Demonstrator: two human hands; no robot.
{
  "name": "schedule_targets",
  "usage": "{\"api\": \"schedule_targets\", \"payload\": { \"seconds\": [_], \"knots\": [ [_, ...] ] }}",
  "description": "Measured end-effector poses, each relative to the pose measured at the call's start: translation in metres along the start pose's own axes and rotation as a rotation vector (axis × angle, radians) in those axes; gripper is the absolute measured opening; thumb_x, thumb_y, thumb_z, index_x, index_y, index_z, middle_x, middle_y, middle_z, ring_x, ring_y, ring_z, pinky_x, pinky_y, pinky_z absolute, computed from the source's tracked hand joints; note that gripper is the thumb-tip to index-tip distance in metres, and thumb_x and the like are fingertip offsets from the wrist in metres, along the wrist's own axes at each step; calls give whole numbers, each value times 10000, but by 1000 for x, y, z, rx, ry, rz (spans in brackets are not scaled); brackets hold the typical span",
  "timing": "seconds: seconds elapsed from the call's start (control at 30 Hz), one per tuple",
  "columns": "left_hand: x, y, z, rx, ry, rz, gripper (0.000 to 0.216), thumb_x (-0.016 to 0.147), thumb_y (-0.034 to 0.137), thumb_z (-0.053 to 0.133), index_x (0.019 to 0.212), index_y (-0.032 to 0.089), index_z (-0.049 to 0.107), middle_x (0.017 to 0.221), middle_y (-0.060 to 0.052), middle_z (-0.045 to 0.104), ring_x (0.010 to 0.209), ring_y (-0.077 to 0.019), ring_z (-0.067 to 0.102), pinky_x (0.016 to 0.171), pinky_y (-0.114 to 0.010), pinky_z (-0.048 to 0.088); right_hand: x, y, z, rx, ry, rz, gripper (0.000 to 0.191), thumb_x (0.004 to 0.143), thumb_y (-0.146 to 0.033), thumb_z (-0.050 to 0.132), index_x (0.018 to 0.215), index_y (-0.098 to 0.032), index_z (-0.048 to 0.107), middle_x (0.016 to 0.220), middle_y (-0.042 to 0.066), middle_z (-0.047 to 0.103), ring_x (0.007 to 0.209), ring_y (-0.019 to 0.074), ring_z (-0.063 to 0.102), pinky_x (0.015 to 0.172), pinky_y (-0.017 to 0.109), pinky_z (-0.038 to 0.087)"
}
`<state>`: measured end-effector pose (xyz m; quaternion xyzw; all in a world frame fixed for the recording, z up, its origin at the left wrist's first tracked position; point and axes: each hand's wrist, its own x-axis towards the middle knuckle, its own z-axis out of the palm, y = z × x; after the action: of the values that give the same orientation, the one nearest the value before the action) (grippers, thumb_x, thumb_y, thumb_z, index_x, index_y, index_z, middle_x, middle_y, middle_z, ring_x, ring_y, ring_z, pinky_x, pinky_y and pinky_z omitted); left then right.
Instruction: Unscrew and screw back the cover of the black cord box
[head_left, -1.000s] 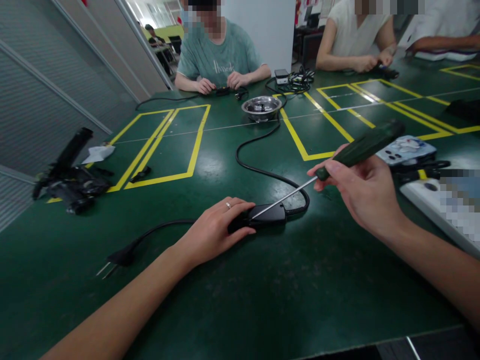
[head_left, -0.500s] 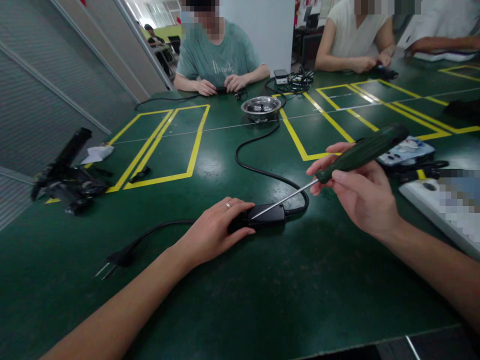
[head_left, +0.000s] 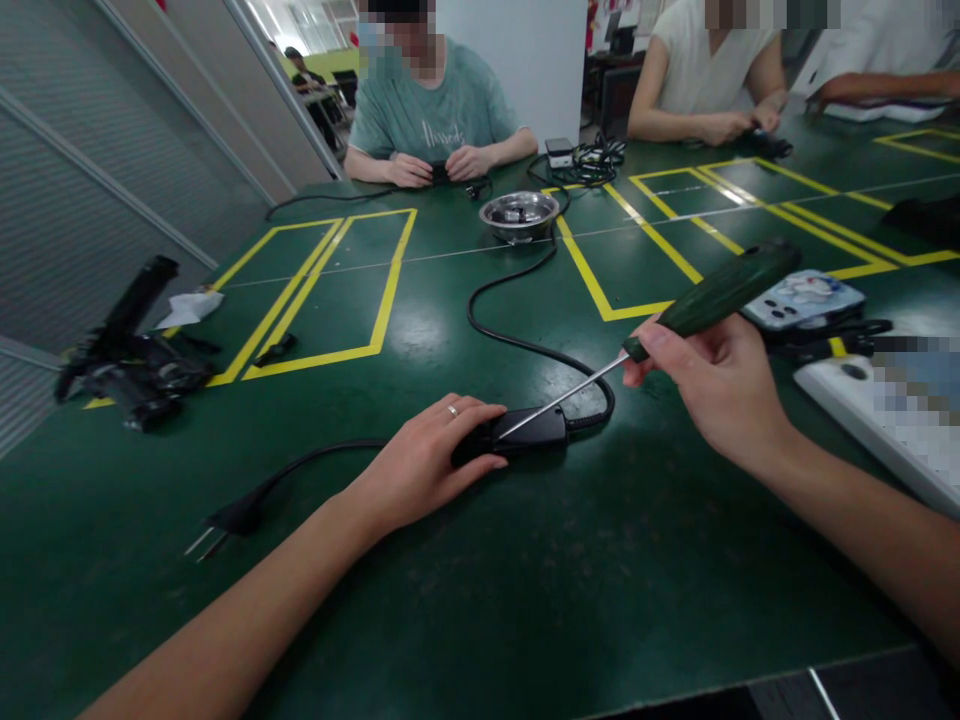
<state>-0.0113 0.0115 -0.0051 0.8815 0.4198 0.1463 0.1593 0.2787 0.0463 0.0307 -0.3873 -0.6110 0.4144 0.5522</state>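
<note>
A black power adapter (head_left: 536, 428) lies flat on the green table, gripped at its left end by my left hand (head_left: 427, 455), fingers on the far side and thumb on the near side. My right hand (head_left: 724, 385) is closed around the green handle of a screwdriver (head_left: 709, 290). Its thin metal shaft slants down to the left, and the tip meets the adapter's top near my left fingers. A black cord with a two-pin plug (head_left: 236, 515) runs out to the left. Another black cable (head_left: 517, 340) leaves the adapter's right end and curls away.
A metal bowl (head_left: 519, 215) with small parts stands farther back. Black hardware (head_left: 139, 365) lies at left. At right are a phone (head_left: 806, 298) and a white device (head_left: 885, 410). Two people sit opposite, hands on black items; a cable bundle (head_left: 596, 160) lies between them.
My right fingers, partly spread before, have wrapped more closely around the screwdriver handle. The tip stays at the same place on the adapter, and my left hand keeps its hold.
</note>
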Motion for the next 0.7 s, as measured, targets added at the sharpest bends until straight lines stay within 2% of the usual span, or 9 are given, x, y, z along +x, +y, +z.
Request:
{"api": "schedule_targets", "payload": {
  "seconds": [0.17,0.27,0.4,0.7],
  "knots": [
    [0,-1,1,0,11,6,460,917,374,583,1333,213,470,1220,-105,587,1100,-241,549,944,-451,489,0,-1,1,-33,-3,17,189,851,-391,660,799,-211,637,723,5,647,598,126,618,565,292,535],
    [1,-1,0,4,8,12,462,918,377,581,1333,210,465,1222,-102,587,1102,-236,547,949,-444,485,-2,-1,2,72,0,33,177,819,-386,693,899,-251,611,789,-9,652,608,127,612,576,298,545],
    [1,0,-1,9,-6,8,480,913,391,586,1339,212,456,1240,-95,579,1116,-228,541,970,-430,478,-6,-1,2,251,-37,39,283,824,-389,658,1077,-287,579,892,14,661,756,176,645,593,322,546],
    [0,0,-1,15,24,21,464,909,392,585,1325,220,475,1214,-104,594,1090,-245,565,942,-451,499,-8,0,-1,285,-77,75,400,775,-335,657,1161,-289,561,977,43,679,834,217,653,615,359,540]
  ]
}}
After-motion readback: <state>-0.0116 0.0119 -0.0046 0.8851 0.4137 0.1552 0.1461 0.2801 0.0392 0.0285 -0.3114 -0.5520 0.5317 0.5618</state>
